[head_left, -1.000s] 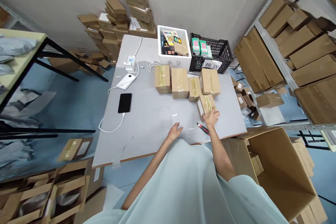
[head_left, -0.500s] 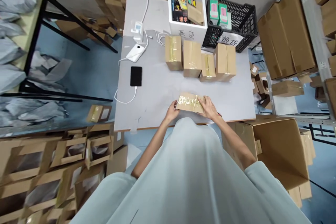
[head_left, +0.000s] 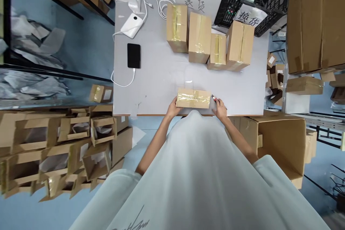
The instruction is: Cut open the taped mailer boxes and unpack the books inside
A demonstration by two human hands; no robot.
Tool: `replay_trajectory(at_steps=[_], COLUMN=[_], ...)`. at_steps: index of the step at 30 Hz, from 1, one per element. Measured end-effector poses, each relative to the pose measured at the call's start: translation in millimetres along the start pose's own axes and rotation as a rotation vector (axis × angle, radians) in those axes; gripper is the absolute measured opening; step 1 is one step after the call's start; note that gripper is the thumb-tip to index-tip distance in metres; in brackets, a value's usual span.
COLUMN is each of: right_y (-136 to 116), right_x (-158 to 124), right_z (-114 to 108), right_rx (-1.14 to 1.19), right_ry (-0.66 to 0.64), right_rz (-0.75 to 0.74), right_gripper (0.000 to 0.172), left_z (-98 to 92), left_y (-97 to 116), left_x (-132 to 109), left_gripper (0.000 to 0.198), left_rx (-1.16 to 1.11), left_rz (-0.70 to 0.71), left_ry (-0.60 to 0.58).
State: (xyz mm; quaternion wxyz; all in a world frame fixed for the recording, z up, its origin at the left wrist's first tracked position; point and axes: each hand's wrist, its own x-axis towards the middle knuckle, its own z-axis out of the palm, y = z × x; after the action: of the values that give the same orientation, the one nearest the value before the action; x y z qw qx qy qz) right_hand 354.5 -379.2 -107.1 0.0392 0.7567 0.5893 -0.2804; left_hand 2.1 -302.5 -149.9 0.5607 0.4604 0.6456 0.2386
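Brown taped carton (head_left: 193, 98), lying flat

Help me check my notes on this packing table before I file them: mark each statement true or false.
1. The left hand touches the left end of the taped box. True.
2. The phone lies on the floor. False: it lies on the table, with a white cable plugged in.
3. A row of four boxes stands behind the taped box. True.
4. The crate is white. False: it is black.
5. The right hand rests on the phone. False: it is by the taped box's right end, far from the phone.
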Motion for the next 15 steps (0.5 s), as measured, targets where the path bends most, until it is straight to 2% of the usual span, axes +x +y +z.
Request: replay_trajectory(at_steps=[2,5,11,15], right_y=[14,34,75,87], right_x=[2,6,10,12], right_z=[2,-2,-17,-20], right_rx=[-0.016,-0.011,0.068,0.156], right_ry=[-0.003,0.000,0.074,0.113], right_rz=[0.090,0.181,0.375,0.397], right_gripper=[0.068,0.054,0.052,0.048], left_z=[1.5,1.0,5.3,13.3], left_y=[4,12,18,18], left_x=[4,7,5,4], left_gripper=[0.090,0.083,0.075,0.079], left_rx=[0.039,0.074,0.075,0.076], left_rz=[-0.016,-0.031,-0.034,-0.056], left_ry=[0.005,0.006,-0.001,0.009])
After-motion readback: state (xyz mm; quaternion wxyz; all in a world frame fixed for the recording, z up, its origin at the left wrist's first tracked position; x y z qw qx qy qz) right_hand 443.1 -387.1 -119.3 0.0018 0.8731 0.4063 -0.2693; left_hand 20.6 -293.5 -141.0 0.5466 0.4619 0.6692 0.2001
